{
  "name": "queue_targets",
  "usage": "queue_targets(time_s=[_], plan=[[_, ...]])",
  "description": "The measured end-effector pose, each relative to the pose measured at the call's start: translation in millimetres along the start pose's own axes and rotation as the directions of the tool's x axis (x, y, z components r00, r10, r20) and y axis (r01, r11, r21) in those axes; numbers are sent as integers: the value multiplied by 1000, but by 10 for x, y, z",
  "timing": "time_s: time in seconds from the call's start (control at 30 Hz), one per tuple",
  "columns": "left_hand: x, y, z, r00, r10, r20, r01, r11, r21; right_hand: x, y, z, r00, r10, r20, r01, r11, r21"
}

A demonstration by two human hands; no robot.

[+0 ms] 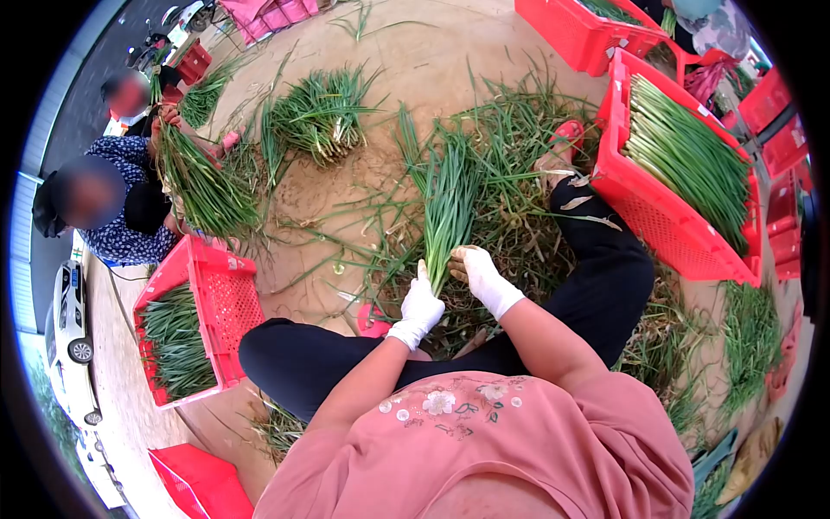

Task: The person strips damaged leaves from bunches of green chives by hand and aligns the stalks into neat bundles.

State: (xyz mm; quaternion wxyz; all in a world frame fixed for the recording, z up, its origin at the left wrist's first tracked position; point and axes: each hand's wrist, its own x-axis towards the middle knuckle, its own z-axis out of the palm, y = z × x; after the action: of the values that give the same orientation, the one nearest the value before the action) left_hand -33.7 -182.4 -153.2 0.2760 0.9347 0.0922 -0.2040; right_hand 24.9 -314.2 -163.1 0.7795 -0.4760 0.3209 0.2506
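Note:
A bunch of spring onions (450, 195) points away from me, its pale stalks toward my lap and its green leaves fanned out. My left hand (421, 313), in a white glove, is closed around the stalk ends with the thumb laid along them. Against the right side of the same stalks, my right hand (486, 278) has its fingers curled in a pinch. That glove leaves the soiled fingertips showing. Under and beside the bunch lies a heap of loose leaves and dry trimmings (519, 216), reaching between my legs.
To my right stands a red crate (666, 221) of neatly laid spring onions. Another red crate (229, 298) with greens is at left. A pile of spring onions (324, 117) lies ahead on the floor. At left, a person (121, 203) holds a large bunch (203, 186).

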Motion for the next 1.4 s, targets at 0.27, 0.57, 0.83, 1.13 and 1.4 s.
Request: queue_targets(time_s=[0.27,0.57,0.83,1.13,1.4], plan=[[477,-493,457,987,158,-43,-137,654,-744,-208,66,27,757,-223,614,540,742,-396],[-62,-58,-185,996,83,-35,-79,991,107,-70,-653,-180,917,-309,253,261,943,206],[-434,-97,-601,948,314,-50,-256,848,464,620,-691,-30,856,-513,58,351,496,-795],[-774,-346,-1525,859,506,-78,-320,650,689,1069,-893,-796,704,-587,-399,475,807,-349],[-884,-453,-2342,846,433,-312,-442,896,44,1120,-1062,-1409,583,-676,-450,611,731,-306]])
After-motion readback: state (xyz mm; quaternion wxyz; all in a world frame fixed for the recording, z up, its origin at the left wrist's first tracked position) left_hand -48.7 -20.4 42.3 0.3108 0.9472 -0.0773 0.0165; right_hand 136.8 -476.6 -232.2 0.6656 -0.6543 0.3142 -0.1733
